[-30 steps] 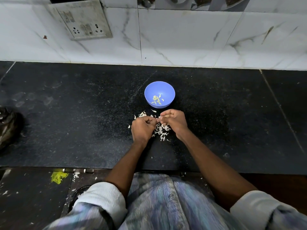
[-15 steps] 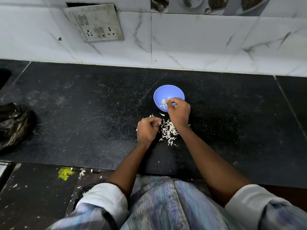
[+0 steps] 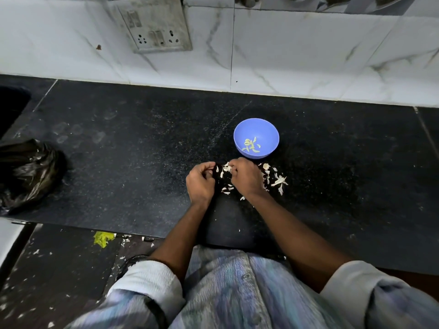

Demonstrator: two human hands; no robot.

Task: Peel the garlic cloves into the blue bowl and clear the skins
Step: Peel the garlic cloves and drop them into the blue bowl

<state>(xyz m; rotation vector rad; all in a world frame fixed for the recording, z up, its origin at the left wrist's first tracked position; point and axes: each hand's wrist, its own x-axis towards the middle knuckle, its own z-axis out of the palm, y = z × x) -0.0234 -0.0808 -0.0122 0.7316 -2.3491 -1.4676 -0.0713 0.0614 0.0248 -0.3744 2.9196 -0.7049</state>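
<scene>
Black counter (image 3: 118,162), both hands curled over garlic skins (image 3: 279,180)

Smooth plastic blue bowl (image 3: 256,129), speckled polished stone counter (image 3: 142,162), glossy marbled wall tiles (image 3: 308,55)

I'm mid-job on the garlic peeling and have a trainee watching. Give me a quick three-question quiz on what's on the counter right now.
1. True or false: the round blue plastic bowl holds a few pale peeled garlic cloves.
2. Where does the pile of papery white garlic skins lie? A) inside the bowl B) on the black speckled stone counter, on the near side of the bowl C) on the crumpled black plastic bag
3. Fill in: the left hand and right hand are both curled over the ____.

Key: 1 true; 2 B; 3 skins.
</scene>
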